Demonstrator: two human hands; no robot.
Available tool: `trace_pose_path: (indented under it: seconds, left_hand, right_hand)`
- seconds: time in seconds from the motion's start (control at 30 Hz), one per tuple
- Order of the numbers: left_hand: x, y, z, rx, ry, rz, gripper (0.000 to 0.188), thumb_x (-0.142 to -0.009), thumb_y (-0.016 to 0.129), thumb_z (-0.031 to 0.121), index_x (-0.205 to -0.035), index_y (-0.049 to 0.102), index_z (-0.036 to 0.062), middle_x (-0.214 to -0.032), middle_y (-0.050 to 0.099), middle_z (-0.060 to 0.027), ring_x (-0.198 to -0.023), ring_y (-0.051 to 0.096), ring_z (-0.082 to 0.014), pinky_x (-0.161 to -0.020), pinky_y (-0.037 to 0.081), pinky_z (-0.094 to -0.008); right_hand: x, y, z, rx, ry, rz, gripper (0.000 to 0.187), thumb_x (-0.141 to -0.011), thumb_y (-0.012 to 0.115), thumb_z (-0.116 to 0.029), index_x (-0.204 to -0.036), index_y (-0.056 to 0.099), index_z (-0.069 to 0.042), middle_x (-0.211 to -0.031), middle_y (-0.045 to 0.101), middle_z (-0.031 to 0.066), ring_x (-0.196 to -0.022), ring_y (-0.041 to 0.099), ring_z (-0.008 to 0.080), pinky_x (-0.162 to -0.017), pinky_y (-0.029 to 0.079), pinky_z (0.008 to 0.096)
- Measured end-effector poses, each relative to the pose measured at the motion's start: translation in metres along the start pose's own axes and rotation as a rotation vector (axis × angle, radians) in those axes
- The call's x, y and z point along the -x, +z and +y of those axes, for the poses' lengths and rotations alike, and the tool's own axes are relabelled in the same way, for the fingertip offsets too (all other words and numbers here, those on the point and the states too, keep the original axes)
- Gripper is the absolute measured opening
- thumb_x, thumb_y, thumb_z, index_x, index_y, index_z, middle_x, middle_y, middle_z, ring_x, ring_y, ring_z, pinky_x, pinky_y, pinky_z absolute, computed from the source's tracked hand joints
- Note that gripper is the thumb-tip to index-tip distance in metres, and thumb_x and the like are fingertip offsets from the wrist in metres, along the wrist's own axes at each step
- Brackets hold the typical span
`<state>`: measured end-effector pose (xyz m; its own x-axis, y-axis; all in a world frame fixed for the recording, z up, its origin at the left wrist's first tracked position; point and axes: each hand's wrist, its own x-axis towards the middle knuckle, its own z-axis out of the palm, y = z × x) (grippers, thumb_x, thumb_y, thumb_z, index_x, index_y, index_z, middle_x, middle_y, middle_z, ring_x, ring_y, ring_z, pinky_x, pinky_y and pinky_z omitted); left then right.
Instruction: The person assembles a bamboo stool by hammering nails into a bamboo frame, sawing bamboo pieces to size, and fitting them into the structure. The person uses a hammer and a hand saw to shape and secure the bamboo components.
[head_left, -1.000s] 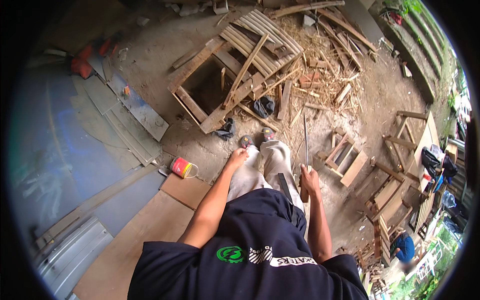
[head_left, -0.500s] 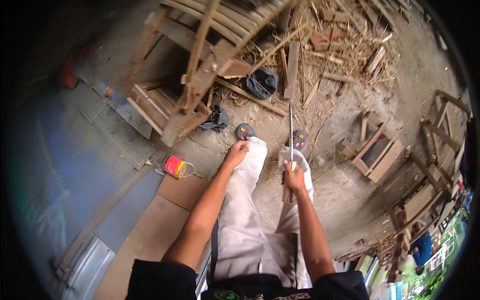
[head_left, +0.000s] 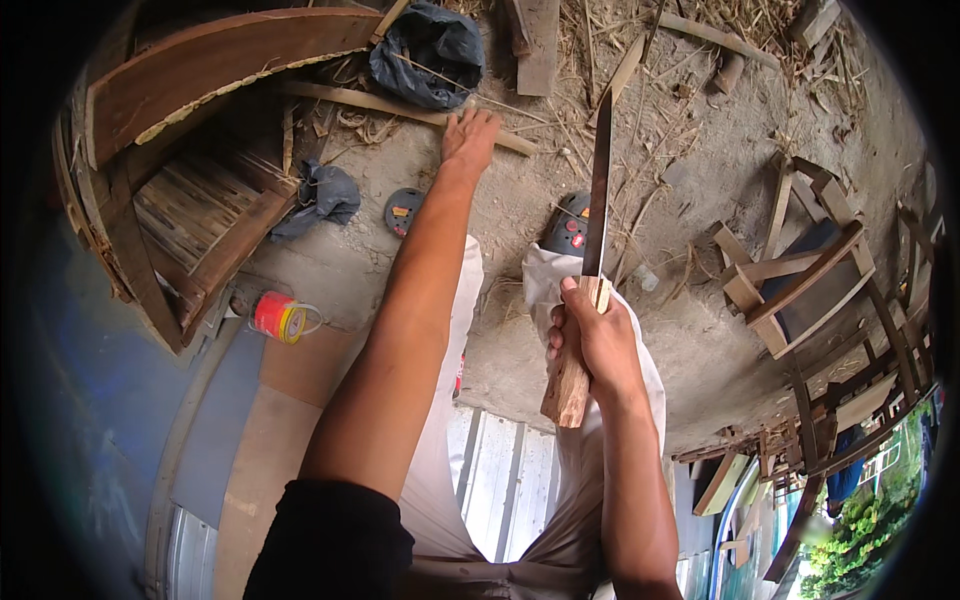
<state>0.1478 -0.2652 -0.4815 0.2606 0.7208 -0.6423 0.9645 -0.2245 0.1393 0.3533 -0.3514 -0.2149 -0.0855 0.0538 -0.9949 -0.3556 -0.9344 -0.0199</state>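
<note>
My right hand (head_left: pixel 605 345) is wrapped round the thick wooden handle of a machete (head_left: pixel 598 190). Its long, narrow blade points away from me, past my right shoe. On the left, my left hand (head_left: pixel 470 140) is stretched far forward over a long wooden slat (head_left: pixel 400 112) on the dirt. The fingers look extended and somewhat apart at the slat; whether they touch it I cannot tell. Just beyond that hand stands an open black plastic bag (head_left: pixel 428 60), with a thin strip of bamboo lying across it.
A wooden furniture frame (head_left: pixel 235 240) stands at the left beside a crumpled dark bag (head_left: pixel 325 195). Below it is a red and yellow bucket (head_left: pixel 280 318). Wooden frames (head_left: pixel 805 265) lie at the right. Splinters and a board (head_left: pixel 538 50) litter the far ground.
My left hand has gone from near my knee forward to the slat by the black bag. My right hand still holds the machete, its handle now showing fully. The view has shifted closer to the ground.
</note>
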Motion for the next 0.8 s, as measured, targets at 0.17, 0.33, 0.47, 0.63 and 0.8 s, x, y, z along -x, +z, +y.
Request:
trace_pose_path:
  seconds: [0.17,0.33,0.47,0.63,0.8]
  left_hand:
    - [0.009,-0.015,-0.003,-0.194,0.172,0.091,0.025,-0.085,0.061,0.010,-0.108,0.068,0.0144,-0.121,0.062,-0.0058,-0.120,0.051,-0.0222,-0.099,0.037,-0.0420]
    - [0.072,-0.102,0.002,0.438,0.314,0.312,0.027,-0.077,0.065,0.004,-0.104,0.066,0.0082,-0.103,0.067,-0.0108,-0.099,0.062,-0.0308,-0.088,0.046,-0.0423]
    - [0.152,-0.227,0.028,0.732,0.477,0.514,0.012,-0.082,0.071,0.009,-0.093,0.069,0.0093,-0.081,0.066,-0.0096,-0.079,0.065,-0.0295,-0.072,0.049,-0.0422]
    - [0.292,-0.387,0.071,0.671,0.381,0.809,0.036,-0.079,0.075,0.010,-0.114,0.070,0.0123,-0.091,0.068,-0.0049,-0.085,0.065,-0.0253,-0.076,0.048,-0.0394]
    - [0.429,-0.511,0.105,0.550,0.245,0.908,0.051,-0.076,0.066,-0.003,-0.124,0.069,0.0140,-0.096,0.063,-0.0095,-0.089,0.062,-0.0282,-0.084,0.047,-0.0397]
  right_hand:
    - [-0.002,-0.007,-0.013,-0.224,0.014,-0.135,0.026,-0.096,0.063,-0.029,-0.096,0.052,-0.005,-0.072,0.056,0.0048,-0.057,0.057,0.0145,-0.050,0.049,0.0299]
    - [0.007,-0.016,0.001,-0.071,-0.264,0.082,0.028,-0.097,0.063,-0.033,-0.090,0.053,-0.007,-0.069,0.055,0.0037,-0.056,0.057,0.0145,-0.049,0.049,0.0308]
    - [0.068,-0.018,0.016,-0.001,-0.391,0.216,0.037,-0.096,0.062,-0.043,-0.086,0.050,-0.010,-0.067,0.055,0.0034,-0.051,0.056,0.0163,-0.046,0.049,0.0315]
    - [0.236,-0.003,-0.004,-0.123,-0.555,0.022,0.046,-0.094,0.062,-0.051,-0.095,0.051,-0.006,-0.077,0.060,0.0063,-0.058,0.059,0.0165,-0.051,0.051,0.0324]
    - [0.404,0.063,-0.053,0.000,-1.052,-0.110,0.042,-0.093,0.068,-0.040,-0.100,0.053,-0.001,-0.078,0.062,0.0088,-0.057,0.059,0.0162,-0.052,0.050,0.0309]
